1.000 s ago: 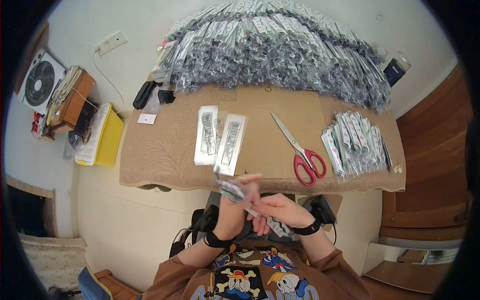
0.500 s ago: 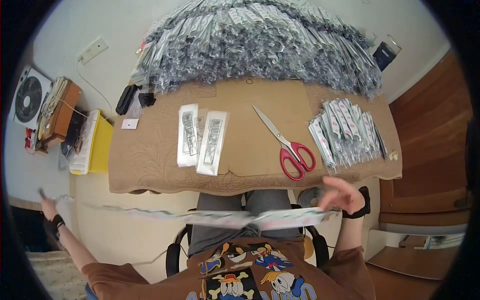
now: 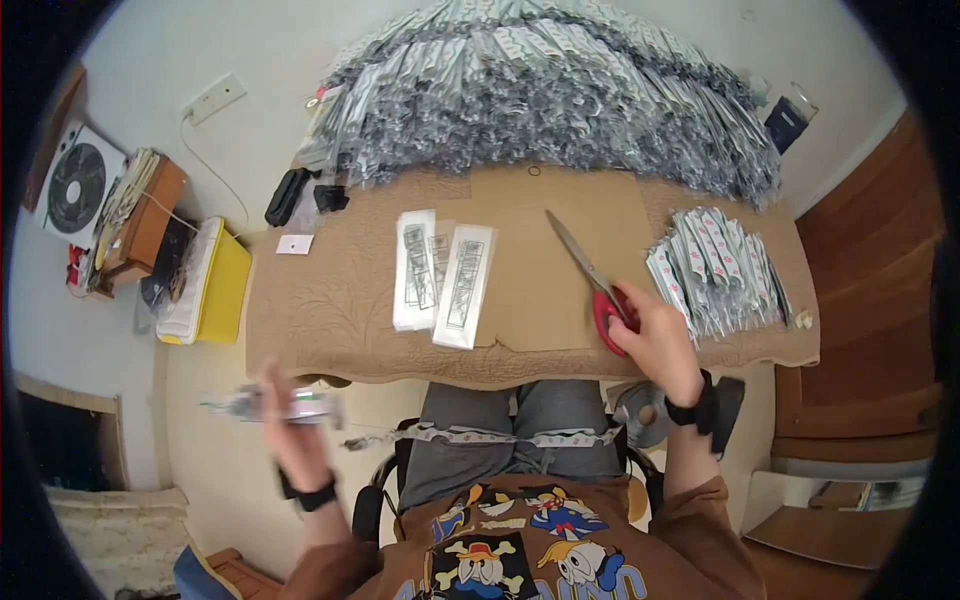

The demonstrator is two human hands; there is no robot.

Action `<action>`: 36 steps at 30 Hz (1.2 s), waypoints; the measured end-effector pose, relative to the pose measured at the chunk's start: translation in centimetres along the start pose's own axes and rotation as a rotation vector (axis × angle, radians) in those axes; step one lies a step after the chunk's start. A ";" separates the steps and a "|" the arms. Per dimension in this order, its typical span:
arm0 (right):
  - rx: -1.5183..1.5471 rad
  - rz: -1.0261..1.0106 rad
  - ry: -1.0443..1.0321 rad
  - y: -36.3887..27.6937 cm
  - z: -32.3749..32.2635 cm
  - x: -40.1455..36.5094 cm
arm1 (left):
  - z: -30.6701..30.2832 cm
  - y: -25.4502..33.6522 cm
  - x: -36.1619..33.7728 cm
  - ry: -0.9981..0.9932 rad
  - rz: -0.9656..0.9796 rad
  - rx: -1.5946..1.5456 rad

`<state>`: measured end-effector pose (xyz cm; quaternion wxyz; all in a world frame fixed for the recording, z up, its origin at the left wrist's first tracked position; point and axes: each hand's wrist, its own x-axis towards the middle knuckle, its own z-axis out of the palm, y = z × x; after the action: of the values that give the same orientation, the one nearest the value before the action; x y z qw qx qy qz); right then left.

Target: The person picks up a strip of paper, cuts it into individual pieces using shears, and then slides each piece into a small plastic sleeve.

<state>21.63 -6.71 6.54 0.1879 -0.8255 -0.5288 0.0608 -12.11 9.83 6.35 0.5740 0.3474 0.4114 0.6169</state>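
Observation:
My right hand [image 3: 655,340] is closed around the red handles of the scissors [image 3: 580,255], which lie on the cardboard with their blades pointing away from me. Blurred by motion, my left hand [image 3: 290,425] is closed on printed plastic packets [image 3: 310,407] in front of the table's near edge, at the left. Across my lap runs a long strip of printed packets [image 3: 480,436], reaching toward a roll [image 3: 640,415] below the table edge. Two stacks of flat clear sleeves with printed labels [image 3: 463,290] lie left of the scissors.
A large heap of packets [image 3: 540,100] covers the table's back. A smaller pile [image 3: 715,265] sits at the right. Brown cardboard [image 3: 540,310] lies mid-table; a black case [image 3: 288,197] is at the left. A yellow bin [image 3: 225,290] and fan [image 3: 78,188] stand farther left.
My right hand has left the strip's end and taken hold of the scissors. My left hand has come in from far left, and the stretched strip now hangs slack across my lap.

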 end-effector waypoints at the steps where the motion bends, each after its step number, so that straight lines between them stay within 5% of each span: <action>1: 0.331 0.086 -0.016 0.2 0.6 -0.3 | 1.7 -1.6 -1.7 -0.085 0.014 -0.003; 3: 0.991 0.257 -0.066 0.2 1.6 -1.3 | 5.2 -3.8 -4.4 -0.297 0.059 -0.151; 7: 1.508 -0.043 -0.404 -4.2 3.7 -7.1 | 9.8 -5.9 -6.3 -0.242 0.197 -0.108; 10: 1.589 -0.156 -0.586 -5.1 6.5 -10.2 | 10.7 -7.4 -6.3 -0.258 0.348 -0.041; 12: 1.592 0.074 -0.755 -6.4 5.8 -11.3 | 11.0 -7.8 -6.3 -0.205 0.399 0.008; 17: 1.618 0.020 -0.755 -6.7 5.8 -10.0 | 10.2 -9.8 -7.7 -0.338 0.487 0.117; 22: 1.535 0.191 -0.648 -7.0 5.0 -9.1 | 10.3 -9.2 -7.9 -0.385 0.386 0.214; 25: 1.522 0.385 -0.643 -6.5 3.4 -8.8 | 11.6 -8.5 -6.7 -0.261 0.113 -0.125; 26: 1.389 0.378 -0.420 -6.0 2.9 -8.0 | 11.4 -8.3 -6.6 -0.258 0.114 -0.126; 29: 0.808 0.224 0.099 -3.1 1.9 -4.8 | 10.3 -7.6 -6.1 -0.453 -0.228 -0.329; 30: 0.805 0.221 0.103 -2.2 1.4 -3.7 | 10.2 -7.5 -6.3 -0.455 -0.226 -0.333; 32: 0.138 0.038 0.295 -1.2 0.5 -2.2 | 9.6 -7.4 -7.0 -0.530 -0.436 -0.257; 36: -0.051 -0.129 0.370 -1.4 0.4 -1.6 | 9.6 -6.7 -7.9 -0.800 -0.731 -0.271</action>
<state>19.64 -7.49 6.59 0.2642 -0.7916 -0.5383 -0.1176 0.17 3.01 4.69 0.9015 0.3124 0.1722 0.2451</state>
